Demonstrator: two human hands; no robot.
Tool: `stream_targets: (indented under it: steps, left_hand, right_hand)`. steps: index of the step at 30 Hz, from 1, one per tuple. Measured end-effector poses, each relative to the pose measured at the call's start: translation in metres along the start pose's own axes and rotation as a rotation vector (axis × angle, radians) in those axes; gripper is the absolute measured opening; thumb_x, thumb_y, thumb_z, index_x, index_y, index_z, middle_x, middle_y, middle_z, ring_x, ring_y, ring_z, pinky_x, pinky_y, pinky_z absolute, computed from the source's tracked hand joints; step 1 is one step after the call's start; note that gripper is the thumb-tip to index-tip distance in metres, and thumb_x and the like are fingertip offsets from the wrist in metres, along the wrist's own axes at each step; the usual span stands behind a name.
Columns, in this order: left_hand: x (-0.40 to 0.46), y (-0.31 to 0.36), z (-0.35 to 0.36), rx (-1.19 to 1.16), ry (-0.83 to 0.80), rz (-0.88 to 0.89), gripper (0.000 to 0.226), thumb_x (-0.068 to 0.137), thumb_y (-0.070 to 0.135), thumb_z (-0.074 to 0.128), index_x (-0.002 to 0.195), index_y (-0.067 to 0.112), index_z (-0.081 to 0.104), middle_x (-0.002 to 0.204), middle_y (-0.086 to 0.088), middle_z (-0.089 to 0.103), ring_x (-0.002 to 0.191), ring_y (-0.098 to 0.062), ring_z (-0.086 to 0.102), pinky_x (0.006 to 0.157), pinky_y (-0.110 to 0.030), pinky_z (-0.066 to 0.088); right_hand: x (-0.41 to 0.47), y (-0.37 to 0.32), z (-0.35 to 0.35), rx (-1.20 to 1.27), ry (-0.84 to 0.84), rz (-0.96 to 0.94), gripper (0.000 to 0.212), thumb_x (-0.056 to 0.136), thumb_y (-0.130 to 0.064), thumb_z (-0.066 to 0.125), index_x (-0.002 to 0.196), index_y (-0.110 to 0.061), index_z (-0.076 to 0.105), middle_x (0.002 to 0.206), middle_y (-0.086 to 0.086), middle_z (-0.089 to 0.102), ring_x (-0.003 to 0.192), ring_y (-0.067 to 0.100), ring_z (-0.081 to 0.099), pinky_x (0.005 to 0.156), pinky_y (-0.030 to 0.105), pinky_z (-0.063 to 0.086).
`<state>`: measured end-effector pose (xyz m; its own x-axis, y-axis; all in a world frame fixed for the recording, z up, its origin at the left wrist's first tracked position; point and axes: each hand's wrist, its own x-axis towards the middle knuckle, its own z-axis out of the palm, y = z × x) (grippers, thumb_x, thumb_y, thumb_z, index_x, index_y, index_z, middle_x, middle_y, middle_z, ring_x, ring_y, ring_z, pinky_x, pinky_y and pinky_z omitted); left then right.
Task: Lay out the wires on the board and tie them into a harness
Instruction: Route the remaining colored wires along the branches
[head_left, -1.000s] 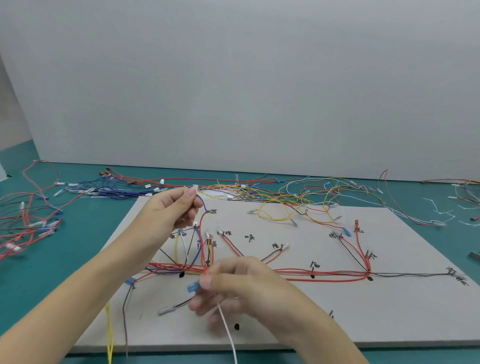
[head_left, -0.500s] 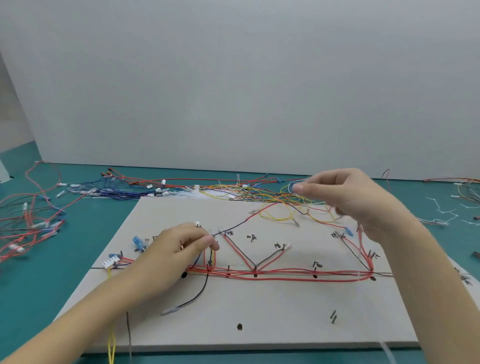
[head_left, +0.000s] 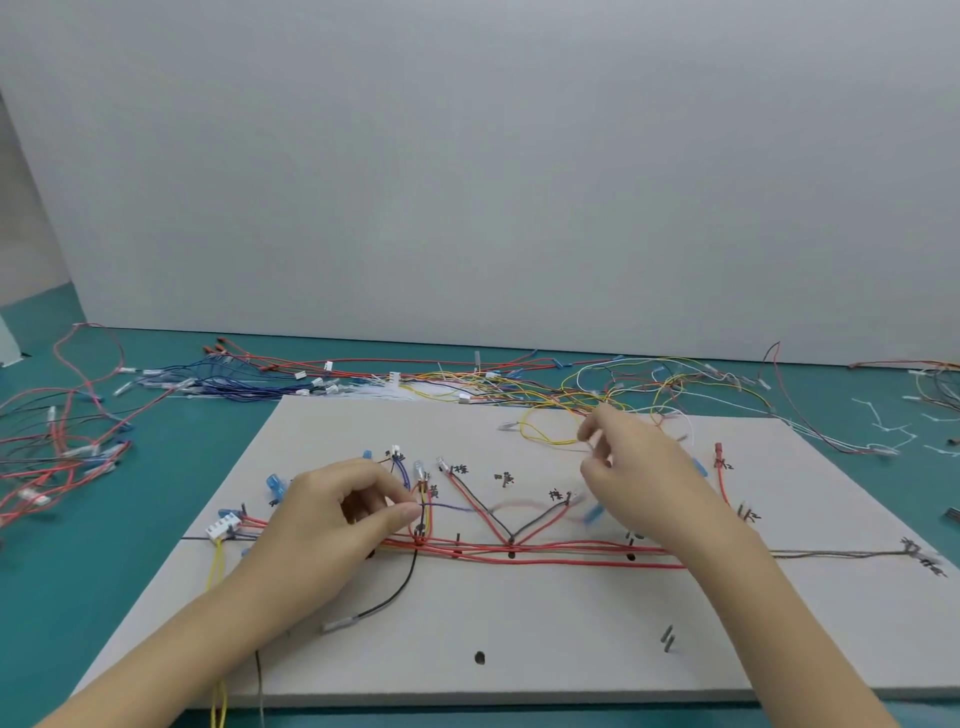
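Note:
A grey board carries a harness trunk of red wires running left to right, with branches rising to labelled spots. My left hand pinches a purple wire between thumb and forefinger, just above the trunk's left junction. This wire runs right, blurred, to a blue terminal under my right hand. The right hand hovers over the board's middle with curled fingers that seem to pinch the same wire; motion blur hides the grip. A white connector lies at the trunk's left end.
Loose wire piles lie on the teal table: red ones at the left, blue ones behind the board, yellow ones at the back right. White cable ties lie at the right. A black wire trails toward the front edge.
My right hand has come down from the yellow pile to the board's middle, bringing the blue terminal with it. My left hand has kept its pinch near the left junction.

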<state>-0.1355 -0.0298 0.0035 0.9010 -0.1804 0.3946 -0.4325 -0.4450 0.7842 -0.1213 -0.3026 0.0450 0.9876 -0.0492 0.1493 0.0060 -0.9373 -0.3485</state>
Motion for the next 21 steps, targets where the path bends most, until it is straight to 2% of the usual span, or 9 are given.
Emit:
stream_targets:
  steps: [2,3,5,6,9,10,12,17,21]
  left_hand:
    - [0.001,0.001,0.001,-0.082,-0.001,-0.037,0.016,0.081,0.015,0.076,0.07,0.027,0.071,0.062,-0.007,0.061,0.05,-0.005,0.047,0.049,-0.012,0.036]
    - [0.002,0.002,0.002,-0.113,0.001,-0.045,0.016,0.081,0.015,0.076,0.07,0.026,0.071,0.059,-0.006,0.059,0.049,-0.005,0.045,0.048,-0.012,0.036]
    - [0.003,0.003,0.003,-0.158,0.013,-0.05,0.017,0.081,0.013,0.075,0.068,0.023,0.072,0.055,-0.002,0.056,0.049,-0.004,0.043,0.047,-0.012,0.034]
    - [0.003,0.003,0.002,-0.175,0.023,-0.048,0.016,0.081,0.013,0.075,0.069,0.022,0.072,0.054,-0.001,0.054,0.049,-0.005,0.042,0.048,-0.013,0.033]
    - [0.002,0.002,0.001,-0.236,0.071,-0.036,0.008,0.079,0.02,0.074,0.071,0.022,0.072,0.054,0.0,0.052,0.051,-0.006,0.043,0.05,-0.016,0.034]
    - [0.001,0.002,0.001,-0.25,0.085,-0.033,0.006,0.077,0.025,0.073,0.072,0.021,0.072,0.054,0.0,0.053,0.051,-0.006,0.044,0.05,-0.016,0.035]
    - [0.001,0.001,0.001,-0.253,0.091,-0.032,0.007,0.075,0.028,0.073,0.073,0.021,0.073,0.055,0.0,0.054,0.052,-0.006,0.045,0.051,-0.016,0.036]
    - [0.006,0.002,-0.012,-0.037,-0.136,-0.005,0.009,0.075,0.025,0.078,0.07,0.032,0.074,0.068,0.003,0.068,0.058,-0.007,0.053,0.057,-0.023,0.039]
    - [0.012,-0.004,-0.035,0.106,-0.183,-0.021,0.019,0.075,0.017,0.081,0.068,0.033,0.075,0.073,0.008,0.069,0.063,-0.006,0.057,0.056,-0.013,0.038]
  right_hand:
    - [-0.001,-0.002,0.008,-0.037,0.043,-0.157,0.034,0.085,-0.007,0.048,0.116,-0.021,0.055,0.113,-0.005,0.055,0.111,0.017,0.046,0.093,0.033,0.038]
    - [-0.004,-0.008,0.011,0.027,0.077,-0.238,0.033,0.087,-0.007,0.049,0.116,-0.021,0.058,0.114,-0.008,0.055,0.112,0.014,0.046,0.096,0.03,0.036]
    - [-0.014,-0.027,0.015,0.303,0.051,-0.326,0.019,0.091,-0.018,0.053,0.103,-0.024,0.066,0.102,-0.018,0.062,0.104,0.002,0.051,0.089,0.018,0.039]
    - [-0.018,-0.036,0.018,0.43,-0.025,-0.336,0.013,0.092,-0.026,0.056,0.094,-0.027,0.068,0.095,-0.019,0.065,0.097,-0.002,0.055,0.083,0.014,0.042]
    - [-0.022,-0.053,0.025,0.554,-0.252,-0.346,0.018,0.091,-0.038,0.062,0.085,-0.024,0.071,0.083,-0.009,0.07,0.074,0.003,0.061,0.071,0.023,0.05]
    - [-0.022,-0.055,0.024,0.591,-0.311,-0.334,0.019,0.092,-0.035,0.063,0.083,-0.021,0.072,0.078,-0.004,0.07,0.063,0.006,0.058,0.061,0.025,0.049]
    - [-0.02,-0.055,0.02,0.68,-0.389,-0.306,0.019,0.091,-0.032,0.065,0.079,-0.018,0.072,0.068,-0.003,0.068,0.049,0.007,0.05,0.047,0.021,0.042]
    - [-0.015,-0.045,0.016,0.711,-0.393,-0.27,0.028,0.085,-0.04,0.071,0.068,-0.018,0.07,0.059,-0.009,0.06,0.048,0.008,0.038,0.045,0.014,0.031]
    - [-0.016,-0.034,0.015,0.711,-0.428,-0.171,0.026,0.082,-0.045,0.072,0.069,-0.022,0.072,0.05,-0.011,0.051,0.045,0.014,0.033,0.04,0.016,0.026]
